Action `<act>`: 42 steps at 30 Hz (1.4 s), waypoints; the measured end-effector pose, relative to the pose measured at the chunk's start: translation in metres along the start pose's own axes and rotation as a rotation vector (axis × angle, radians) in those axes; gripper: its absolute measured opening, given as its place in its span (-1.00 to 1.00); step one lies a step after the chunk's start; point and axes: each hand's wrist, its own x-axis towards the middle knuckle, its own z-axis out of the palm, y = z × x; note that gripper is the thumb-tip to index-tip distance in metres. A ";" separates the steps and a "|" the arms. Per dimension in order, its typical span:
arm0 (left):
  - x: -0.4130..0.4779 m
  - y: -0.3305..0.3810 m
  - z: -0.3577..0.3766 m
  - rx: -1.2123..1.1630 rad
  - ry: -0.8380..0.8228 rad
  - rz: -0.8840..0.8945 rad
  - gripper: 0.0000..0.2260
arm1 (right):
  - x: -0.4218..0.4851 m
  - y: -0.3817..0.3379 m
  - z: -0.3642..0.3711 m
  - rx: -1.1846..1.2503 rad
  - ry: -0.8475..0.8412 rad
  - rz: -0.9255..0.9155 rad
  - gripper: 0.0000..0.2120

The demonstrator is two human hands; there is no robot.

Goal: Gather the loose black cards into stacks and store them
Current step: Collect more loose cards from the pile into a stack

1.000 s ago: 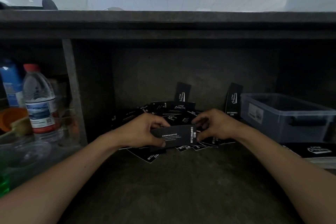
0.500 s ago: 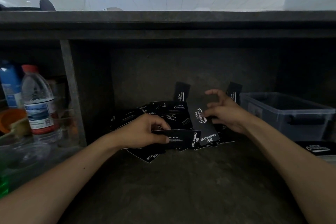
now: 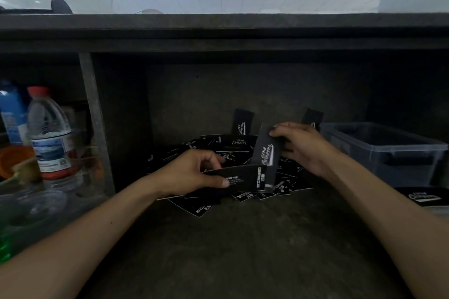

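The loose cards (image 3: 233, 147) lie heaped near the desk's (image 3: 230, 250) back edge. My left hand (image 3: 187, 175) grips a stack (image 3: 243, 178) flat over them; my right hand (image 3: 303, 145) pinches one card (image 3: 266, 150) on end, its lower end at the stack's right end. A bin (image 3: 388, 153) stands right of the cards, a bottle (image 3: 48, 133) far left.

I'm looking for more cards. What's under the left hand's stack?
A messy pile of loose black cards. The left hand and stack cover the pile's middle.
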 end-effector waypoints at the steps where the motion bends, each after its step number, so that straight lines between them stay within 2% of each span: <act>1: 0.001 0.000 -0.001 -0.016 0.016 0.000 -0.81 | 0.001 0.001 0.000 0.019 -0.003 0.014 -0.88; 4: 0.001 0.001 -0.002 -0.059 0.026 0.000 -0.81 | 0.000 0.002 0.001 0.039 0.009 0.034 -0.83; 7: 0.001 0.001 -0.003 -0.004 0.043 -0.029 -0.83 | -0.003 0.003 0.003 -0.046 0.036 0.023 -0.75; 11: 0.004 0.004 -0.003 -0.047 0.054 -0.145 -0.76 | -0.005 0.001 0.004 -0.150 0.110 0.007 -0.76; 14: 0.004 0.007 -0.002 -0.212 0.089 -0.263 -0.92 | -0.005 0.000 0.005 -0.064 0.136 0.012 -0.81; 15: 0.004 0.009 -0.002 -0.301 0.106 -0.300 -0.95 | -0.005 0.001 0.007 -0.057 0.111 0.008 -0.83; 16: 0.004 0.009 -0.002 -0.377 0.129 -0.326 -0.88 | -0.006 0.002 0.010 -0.049 0.065 0.001 -0.84; 19: 0.005 0.012 -0.001 -0.557 0.193 -0.365 -0.83 | -0.011 0.010 0.023 -0.036 -0.144 -0.080 -0.75; 22: 0.007 0.013 0.000 -0.737 0.209 -0.364 -0.85 | -0.019 0.021 0.036 -0.328 -0.298 -0.295 -0.75; 25: 0.007 0.013 0.003 -0.797 0.139 -0.323 -0.78 | -0.028 0.029 0.049 -0.485 -0.335 -0.442 -0.72; 29: 0.007 0.010 0.009 -0.828 0.092 -0.227 -0.65 | -0.034 0.031 0.059 -0.596 -0.308 -0.498 -0.61; 32: 0.006 0.008 0.012 -0.776 0.094 -0.191 -0.60 | -0.036 0.031 0.059 -0.644 -0.313 -0.527 -0.61; 35: 0.006 0.006 0.012 -0.742 0.106 -0.203 -0.53 | -0.033 0.031 0.058 -0.607 -0.314 -0.543 -0.75; 37: 0.009 0.004 0.008 -0.768 0.184 -0.274 -0.51 | -0.025 0.028 0.053 -0.484 -0.266 -0.502 -0.79; 40: 0.012 0.003 -0.001 -0.788 0.318 -0.319 -0.66 | -0.014 0.022 0.038 -0.302 -0.145 -0.384 -0.78; 42: 0.012 0.002 -0.005 -0.744 0.401 -0.292 -0.80 | -0.009 0.021 0.026 -0.187 -0.138 -0.257 -0.79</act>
